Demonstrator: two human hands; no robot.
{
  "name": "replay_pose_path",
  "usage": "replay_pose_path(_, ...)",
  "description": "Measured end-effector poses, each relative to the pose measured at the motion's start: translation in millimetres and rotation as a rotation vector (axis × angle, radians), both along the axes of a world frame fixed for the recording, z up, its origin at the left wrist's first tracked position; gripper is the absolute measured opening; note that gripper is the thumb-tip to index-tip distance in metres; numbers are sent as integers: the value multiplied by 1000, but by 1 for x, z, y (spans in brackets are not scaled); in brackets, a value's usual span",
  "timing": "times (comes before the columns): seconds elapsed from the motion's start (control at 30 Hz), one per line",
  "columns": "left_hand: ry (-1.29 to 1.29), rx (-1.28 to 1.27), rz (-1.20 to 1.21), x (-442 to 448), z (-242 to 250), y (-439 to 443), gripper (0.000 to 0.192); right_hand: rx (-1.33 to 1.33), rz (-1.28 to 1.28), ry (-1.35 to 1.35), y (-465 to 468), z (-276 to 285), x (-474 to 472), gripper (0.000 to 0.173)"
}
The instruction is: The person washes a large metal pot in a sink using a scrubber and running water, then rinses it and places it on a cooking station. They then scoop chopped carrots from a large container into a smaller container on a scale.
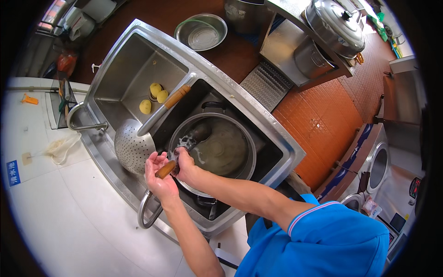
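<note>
My right hand (pixel 186 165) grips the shaft of a ladle over the near rim of a metal pot (pixel 255 152). The ladle's dark bowl (pixel 201 132) is inside the pot, above cloudy water (pixel 225 149), with white suds beside the shaft. Its wooden handle (pixel 165 169) points back over my left hand (pixel 161 181), which is palm up with the fingers apart and loosely curled. Whether handle and palm touch is unclear. Something dark shows under my right fingers, too hidden to name. Left of my hands, a perforated metal strainer (pixel 133 145) lies with its wooden handle (pixel 177 97) across the sink divider.
The pot stands in the right basin of a double steel sink (pixel 294 155). Several peeled potatoes (pixel 145 106) lie by the left basin's drain. Two curved faucets (pixel 71 116) rise along the sink's edge by the white counter (pixel 69 207). A metal basin (pixel 201 33) rests on the floor.
</note>
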State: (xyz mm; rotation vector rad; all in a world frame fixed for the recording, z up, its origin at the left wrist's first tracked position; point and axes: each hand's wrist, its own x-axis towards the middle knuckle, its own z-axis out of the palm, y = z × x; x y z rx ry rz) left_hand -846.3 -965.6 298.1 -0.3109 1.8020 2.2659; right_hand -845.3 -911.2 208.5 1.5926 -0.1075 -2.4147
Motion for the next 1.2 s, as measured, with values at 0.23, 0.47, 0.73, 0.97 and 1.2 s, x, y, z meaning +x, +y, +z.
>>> replay_pose_path(0.23, -39, -171, -177, 10, -5, -9, 40, 229, 173, 422, -8, 55, 45, 46)
replay_pose_path(0.47, -191, -155, -383, 34, 22, -1, 58, 594, 568, 825, 64, 109, 101, 88)
replay_pose_path(0.73, 131, -97, -203, 26, 6, 14, 55, 1660, 1796, 453, 92, 29, 126, 61)
replay_pose_path(0.97, 131, 48, 115, 100, 6, 49, 48, -35, 448, 394, 62, 2, 106, 86)
replay_pose_path(1.2, -113, 128, 218, 184, 1, 15, 27, 887, 1193, 343, 110, 48, 167, 26)
